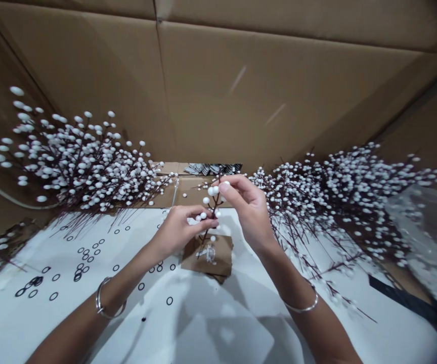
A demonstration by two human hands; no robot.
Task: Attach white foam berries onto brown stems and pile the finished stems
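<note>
Held item: a short artificial berry sprig (214, 205), dark thin stem with round white berries, upright and slightly tilted, held in the air between both hands above the worktop.

Left hand (180, 230): fingers curled and pressed together, fingertips pinching the sprig low on its stem, among the lower berries.

Right hand (249, 210): thumb and forefinger pinching the sprig near its top, remaining fingers curled behind; the two hands are almost touching.

Wrist wear: a silver bangle (106, 298) on the left wrist; a thin silver bangle (302, 303) on the right wrist.

Below the hands: a cardboard scrap (207, 255) with a white mark, lying on the worktop; the sprig's lower end reaches over it, contact cannot be told.

Worktop: white-covered surface (218, 323), carrying scattered small black rubber rings (85, 258), mostly left of centre.

Left of hands: a large bundle of white-berry branches (78, 162), near the left hand.

Right of hands: a second large bundle of white-berry branches (340, 197), just beside the right hand, its stems spreading over the worktop.

Far right: a crumpled transparent plastic sheet (427, 237) and a black strip (404, 298).

Background: a row of printed cards (213, 169) on flat cardboard (188, 194); a brown cardboard box wall (279, 91) encloses the scene.
</note>
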